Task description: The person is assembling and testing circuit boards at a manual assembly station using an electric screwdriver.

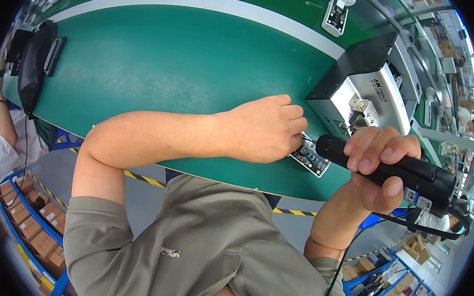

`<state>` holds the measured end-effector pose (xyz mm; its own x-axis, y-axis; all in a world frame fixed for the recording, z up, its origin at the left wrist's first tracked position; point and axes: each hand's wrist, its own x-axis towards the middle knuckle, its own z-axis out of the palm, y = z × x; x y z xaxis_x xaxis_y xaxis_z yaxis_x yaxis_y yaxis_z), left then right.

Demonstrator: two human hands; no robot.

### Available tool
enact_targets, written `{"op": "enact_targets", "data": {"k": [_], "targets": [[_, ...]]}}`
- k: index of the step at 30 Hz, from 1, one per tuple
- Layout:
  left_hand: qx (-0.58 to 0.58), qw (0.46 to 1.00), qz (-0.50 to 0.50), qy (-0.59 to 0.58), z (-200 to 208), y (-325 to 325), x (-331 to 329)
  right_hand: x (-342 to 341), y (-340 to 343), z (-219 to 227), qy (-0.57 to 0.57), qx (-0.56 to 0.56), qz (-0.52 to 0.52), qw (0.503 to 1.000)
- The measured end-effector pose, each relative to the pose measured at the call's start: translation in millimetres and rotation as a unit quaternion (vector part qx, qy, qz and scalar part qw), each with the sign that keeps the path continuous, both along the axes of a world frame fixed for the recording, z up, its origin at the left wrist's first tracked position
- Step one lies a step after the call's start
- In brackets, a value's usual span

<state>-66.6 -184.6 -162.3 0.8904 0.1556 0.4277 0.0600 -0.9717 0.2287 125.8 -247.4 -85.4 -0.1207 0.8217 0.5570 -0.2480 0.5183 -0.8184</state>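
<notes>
My right hand is wrapped round a black electric screwdriver with a cable at its rear. The tool lies nearly level, its front end pointing left above a small device with an exposed circuit board. This device has a pale casing and rests on the green table close to the near edge. My left hand is closed, with curled fingers at the device's left end. That hand covers part of the device and hides its own fingertips. Whether the screwdriver's tip touches anything cannot be made out.
Right of the device stands a black and silver screw feeder. Beyond it lies another device with a bare board. A dark bag-like object sits at the far left, near another person. Blue shelves hold boxes behind.
</notes>
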Motion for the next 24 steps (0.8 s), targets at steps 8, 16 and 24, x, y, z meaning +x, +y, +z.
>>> {"op": "enact_targets", "data": {"k": [8, 16, 24], "targets": [[0.010, 1.000, 0.008, 0.011, 1.5, -2.1, -2.4, 12.6, -20.8, 29.2, 0.025, 0.001, -0.075, 0.997], [0.021, 1.000, 0.003, 0.006, 3.1, -1.1, -1.5, 31.2, -20.6, 51.6, -0.109, 0.110, -0.118, 0.981], [0.003, 0.999, -0.001, 0.041, 4.3, -1.4, -1.9, 28.3, -14.3, 42.6, -0.086, 0.082, -0.078, 0.990]]}}
